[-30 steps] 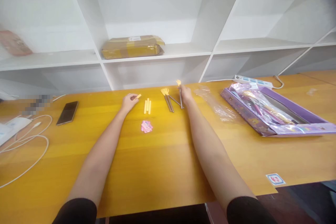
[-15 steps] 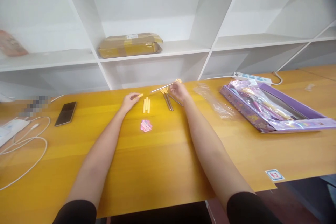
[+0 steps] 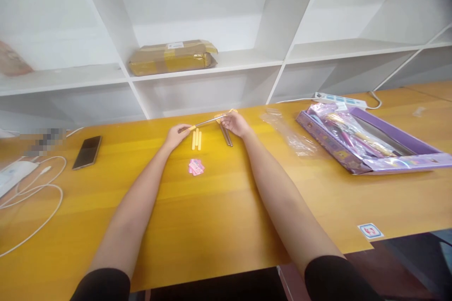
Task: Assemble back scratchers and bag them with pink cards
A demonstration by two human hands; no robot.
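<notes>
From where I stand, the black sleeves (image 3: 106, 284) are nearest, with both bare forearms stretched over the wooden table (image 3: 212, 225). A small printed sticker (image 3: 370, 231) lies by the table's near edge on the right. Farther in sits a little fan of pink cards (image 3: 196, 167), and just beyond it three yellow tubes (image 3: 197, 141) lie side by side.

Behind those, the left hand (image 3: 177, 136) is pinched on another yellow tube, the held tube (image 3: 192, 128), much where it was a second ago. The right hand (image 3: 236, 123) has its fingers closed on a thin metal rod, the held rod (image 3: 205, 122), near the rod's yellow head. A second ago that rod pointed down toward the table; half a second ago it was turned leftward, with a gap before the tube. Now the gap is gone: its tip meets the held tube, though I can't tell whether it has gone inside. Two more rods (image 3: 227, 136) lie just beside the right hand.

A phone (image 3: 87, 152) rests well to the left; clear plastic wrapping (image 3: 289, 131) and a purple box (image 3: 332, 150) lie to the right. Farthest back, a taped carton (image 3: 173, 59) sits on the white shelf (image 3: 254, 58).
</notes>
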